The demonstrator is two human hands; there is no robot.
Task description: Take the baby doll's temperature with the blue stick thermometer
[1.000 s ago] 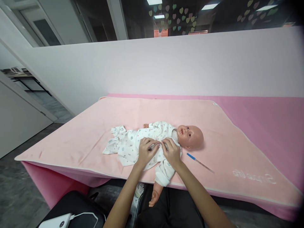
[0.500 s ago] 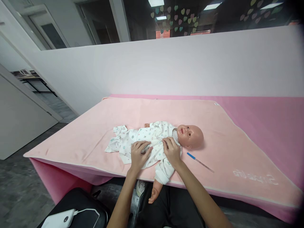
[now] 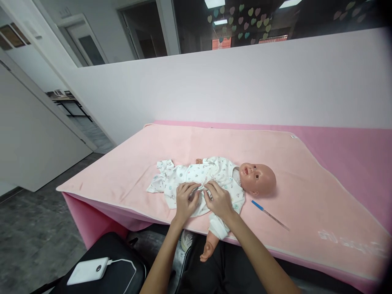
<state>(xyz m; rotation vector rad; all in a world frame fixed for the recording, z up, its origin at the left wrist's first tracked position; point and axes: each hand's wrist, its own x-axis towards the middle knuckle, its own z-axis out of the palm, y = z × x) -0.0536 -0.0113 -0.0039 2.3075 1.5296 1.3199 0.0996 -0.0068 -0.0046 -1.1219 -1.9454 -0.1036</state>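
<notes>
A baby doll (image 3: 259, 179) lies on its back, its head to the right, dressed in a white patterned baby outfit (image 3: 176, 176). At the doll's waist, my left hand (image 3: 187, 200) pinches the cloth of the outfit. Close beside it, my right hand (image 3: 219, 200) also pinches the cloth, and the fingertips of both hands nearly meet. What exactly lies between the fingertips is too small to tell. One doll arm (image 3: 209, 247) sticks out of its sleeve over the table's near edge.
Beneath the doll a pink blanket (image 3: 306, 183) covers the table. A thin stick with a blue handle (image 3: 257, 205) lies near the doll's head. At lower left, a white power bank (image 3: 88, 271) with a cable rests on a black seat (image 3: 122, 261). A white wall (image 3: 229, 90) stands behind.
My right hand has moved left along the outfit from the doll's chest to beside my left hand. The whole view has shifted slightly, so the scene appears further right.
</notes>
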